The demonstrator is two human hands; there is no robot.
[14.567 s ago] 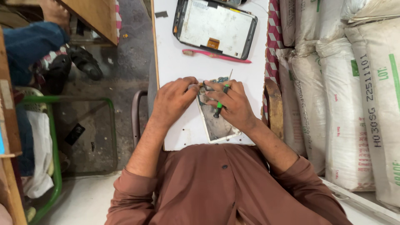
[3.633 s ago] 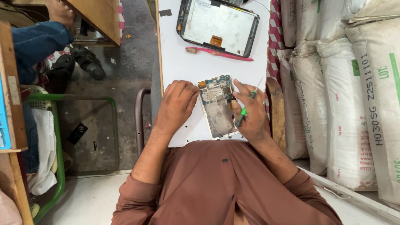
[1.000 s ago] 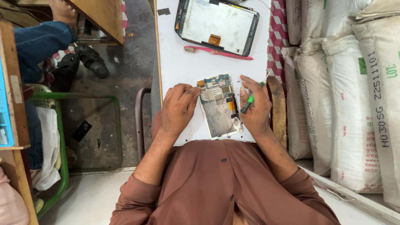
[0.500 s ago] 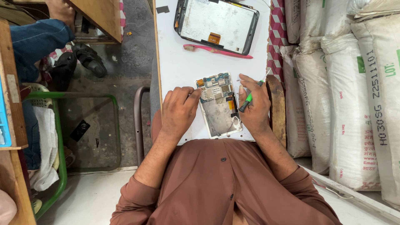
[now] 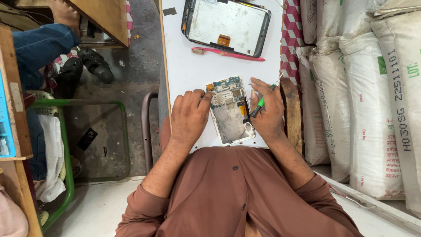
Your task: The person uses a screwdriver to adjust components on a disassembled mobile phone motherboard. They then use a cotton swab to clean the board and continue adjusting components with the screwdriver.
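Note:
An opened phone [image 5: 230, 110] with its circuit board and metal shield bare lies on the white table [image 5: 184, 66] just in front of me. My left hand [image 5: 189, 117] rests on the phone's left edge, fingers curled against it. My right hand [image 5: 266, 112] lies along the phone's right edge and grips a small screwdriver [image 5: 262, 100] with a green and black handle, its thin shaft pointing up and away from the phone.
A larger device shell [image 5: 226, 26] with a grey back plate lies at the table's far end, a pink toothbrush [image 5: 228, 53] beside it. White sacks [image 5: 364, 101] stack along the right. Left, another person's legs [image 5: 35, 48], sandals and a green frame [image 5: 66, 145].
Both hands stay on the phone's edges. Since several seconds ago the phone has been turned board-side up and the screwdriver moved from over its middle to its right side.

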